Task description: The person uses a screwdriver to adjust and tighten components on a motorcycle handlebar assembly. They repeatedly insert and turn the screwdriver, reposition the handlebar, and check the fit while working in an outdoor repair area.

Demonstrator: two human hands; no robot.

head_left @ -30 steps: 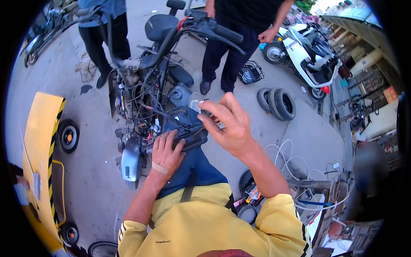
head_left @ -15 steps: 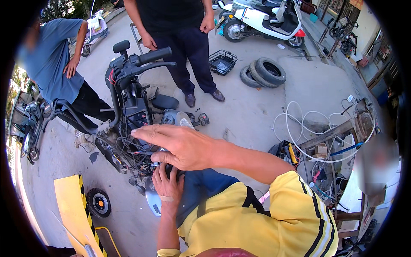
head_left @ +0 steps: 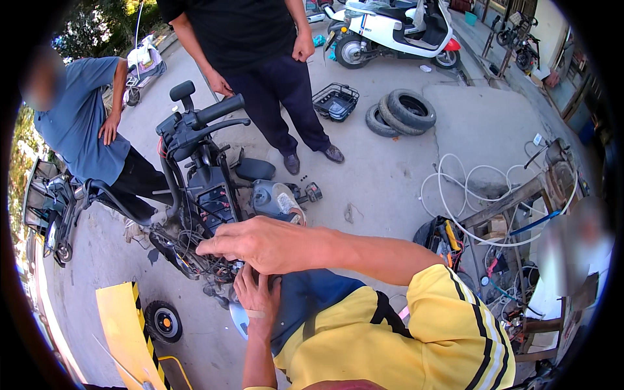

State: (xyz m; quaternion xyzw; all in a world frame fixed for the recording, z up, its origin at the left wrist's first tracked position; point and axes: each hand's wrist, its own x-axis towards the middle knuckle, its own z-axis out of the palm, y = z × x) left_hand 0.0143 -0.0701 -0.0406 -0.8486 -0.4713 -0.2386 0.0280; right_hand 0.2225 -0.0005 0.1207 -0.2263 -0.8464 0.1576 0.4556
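A partly dismantled electric scooter (head_left: 208, 195) stands before me, with loose wiring (head_left: 208, 263) exposed below its handlebar (head_left: 224, 107). My right hand (head_left: 253, 244) reaches left across that wiring, fingers bent together; what lies in or under them is hidden. Just below it my left hand (head_left: 258, 296), a plaster on the wrist, has its fingers curled on a dark part that is mostly covered by my right hand. A grey plastic cover (head_left: 266, 195) lies beyond my hands, beside the scooter.
Two people stand close beyond the scooter, one in grey-blue (head_left: 88, 130), one in black (head_left: 234, 32). Stacked tires (head_left: 413, 114) and a black basket (head_left: 337, 101) lie back right. A hose (head_left: 448, 166) and workbench (head_left: 520, 201) are right; a yellow board (head_left: 117, 325) and wheel (head_left: 164, 321) lower left.
My view has swung up, bringing both people more fully in. My right hand has moved from a raised pinch at the right to leftward over the wiring, above my left hand.
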